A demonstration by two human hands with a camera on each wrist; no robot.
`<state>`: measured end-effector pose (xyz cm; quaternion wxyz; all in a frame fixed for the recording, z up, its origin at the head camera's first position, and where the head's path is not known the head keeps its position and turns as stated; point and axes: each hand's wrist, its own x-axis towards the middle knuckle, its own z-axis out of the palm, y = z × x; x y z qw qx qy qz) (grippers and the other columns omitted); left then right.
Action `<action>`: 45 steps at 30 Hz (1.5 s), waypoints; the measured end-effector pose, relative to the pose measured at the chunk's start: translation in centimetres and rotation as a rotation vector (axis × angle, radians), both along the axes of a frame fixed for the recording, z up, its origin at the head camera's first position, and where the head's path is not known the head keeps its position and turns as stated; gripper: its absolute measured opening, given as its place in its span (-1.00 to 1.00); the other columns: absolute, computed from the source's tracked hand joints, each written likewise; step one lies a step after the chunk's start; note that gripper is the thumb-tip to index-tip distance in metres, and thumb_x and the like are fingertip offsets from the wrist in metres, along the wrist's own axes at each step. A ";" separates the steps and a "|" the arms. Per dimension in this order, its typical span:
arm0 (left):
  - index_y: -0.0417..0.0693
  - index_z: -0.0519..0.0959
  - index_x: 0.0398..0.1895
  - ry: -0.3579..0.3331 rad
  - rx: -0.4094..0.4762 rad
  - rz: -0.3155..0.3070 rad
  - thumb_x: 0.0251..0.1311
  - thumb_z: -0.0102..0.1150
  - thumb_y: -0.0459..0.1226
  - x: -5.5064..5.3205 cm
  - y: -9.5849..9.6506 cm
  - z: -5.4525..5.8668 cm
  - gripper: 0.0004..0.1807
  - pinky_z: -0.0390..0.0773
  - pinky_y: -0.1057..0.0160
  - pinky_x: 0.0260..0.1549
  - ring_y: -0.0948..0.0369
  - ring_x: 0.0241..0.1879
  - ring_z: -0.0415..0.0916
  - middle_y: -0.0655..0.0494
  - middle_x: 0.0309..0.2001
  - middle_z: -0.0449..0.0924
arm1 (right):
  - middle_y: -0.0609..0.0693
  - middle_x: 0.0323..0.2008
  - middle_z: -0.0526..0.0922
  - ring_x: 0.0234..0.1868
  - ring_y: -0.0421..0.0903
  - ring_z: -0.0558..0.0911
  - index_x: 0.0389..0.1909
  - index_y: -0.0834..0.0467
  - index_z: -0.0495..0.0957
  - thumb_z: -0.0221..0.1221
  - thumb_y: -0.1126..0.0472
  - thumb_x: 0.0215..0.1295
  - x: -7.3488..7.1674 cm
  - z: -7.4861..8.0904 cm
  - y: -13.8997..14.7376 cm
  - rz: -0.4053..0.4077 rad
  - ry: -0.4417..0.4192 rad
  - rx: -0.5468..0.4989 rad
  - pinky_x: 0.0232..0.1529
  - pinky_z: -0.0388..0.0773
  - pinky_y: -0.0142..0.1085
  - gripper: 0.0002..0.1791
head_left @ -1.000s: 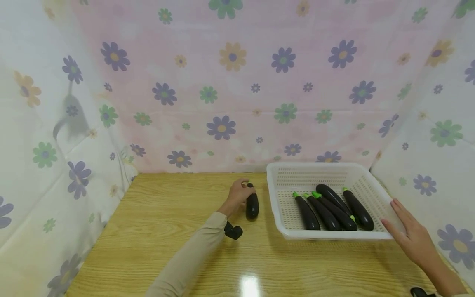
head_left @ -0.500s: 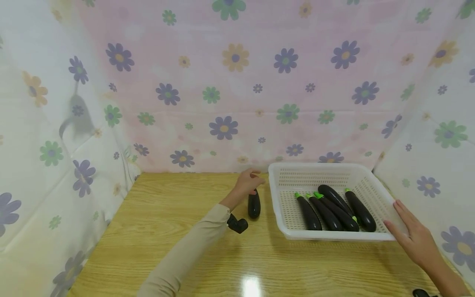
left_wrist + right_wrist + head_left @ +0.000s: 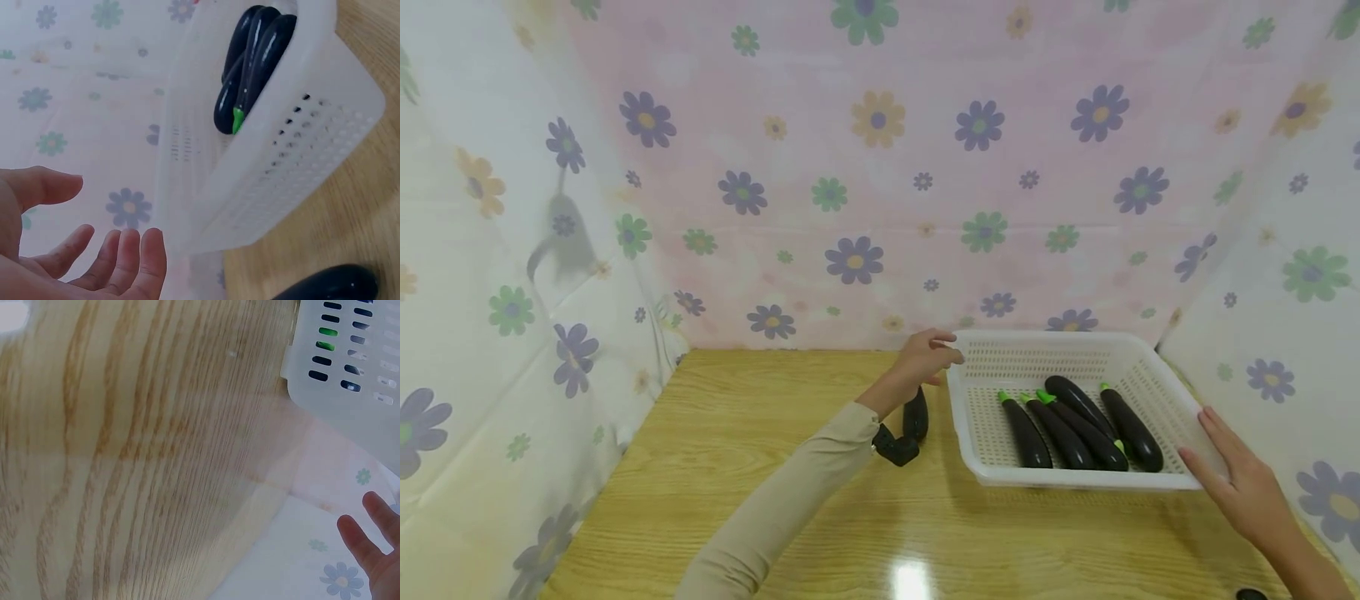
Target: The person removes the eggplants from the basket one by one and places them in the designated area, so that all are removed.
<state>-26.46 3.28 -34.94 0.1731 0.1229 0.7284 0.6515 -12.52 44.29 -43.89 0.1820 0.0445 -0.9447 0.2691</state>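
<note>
Fingers spread and holding nothing, my left hand is at the left back corner of a white perforated plastic basket. In the left wrist view, the thumb and fingers of that hand stand apart, beside the basket's end. A dark eggplant lies on the table under my left wrist, partly hidden by it. Inside the basket lie several glossy eggplants with green stems. My right hand is at the basket's right side, its fingers straight; the right wrist view shows two extended fingers.
The wood-grain table extends to the left and front of the basket. A flower-patterned cloth walls off the back and both sides. A black wrist device is strapped below my left hand.
My left hand has let go of the eggplant on the table and moved right to the basket's left rim. My right hand has stayed at the basket's right side.
</note>
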 end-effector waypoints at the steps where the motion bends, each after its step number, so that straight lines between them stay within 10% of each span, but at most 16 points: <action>1: 0.01 0.38 0.07 0.000 0.000 -0.011 0.05 0.15 -0.18 0.1 0.2 0.1 -0.54 0.47 0.04 -0.23 0.09 -0.05 0.40 0.13 -0.07 0.40 | -0.08 0.33 -0.18 0.30 0.15 -0.15 0.35 0.05 -0.13 0.01 0.16 0.24 0.1 -0.1 0.0 -0.002 0.004 0.002 0.11 -0.24 0.25 -0.27; 26: -0.06 0.40 -0.01 -0.042 0.023 -0.165 0.03 0.14 -0.24 1.2 3.8 2.1 -0.60 0.52 0.14 -0.34 0.17 -0.20 0.42 0.16 -0.14 0.42 | -0.04 0.34 -0.17 0.30 0.17 -0.15 0.35 0.05 -0.12 0.02 0.16 0.23 0.0 -0.1 -0.1 0.000 0.013 -0.001 0.14 -0.26 0.22 -0.27; 45: -0.05 0.51 -0.35 -0.156 -0.072 -0.077 -0.05 0.19 -0.27 0.6 7.7 -1.7 -0.84 0.50 0.03 -0.41 0.07 -0.27 0.42 0.17 -0.21 0.43 | -0.09 0.33 -0.10 0.30 0.16 -0.10 0.34 0.08 -0.02 0.03 0.18 0.21 -0.2 -0.2 -0.1 -0.001 0.062 -0.019 0.20 -0.26 0.13 -0.31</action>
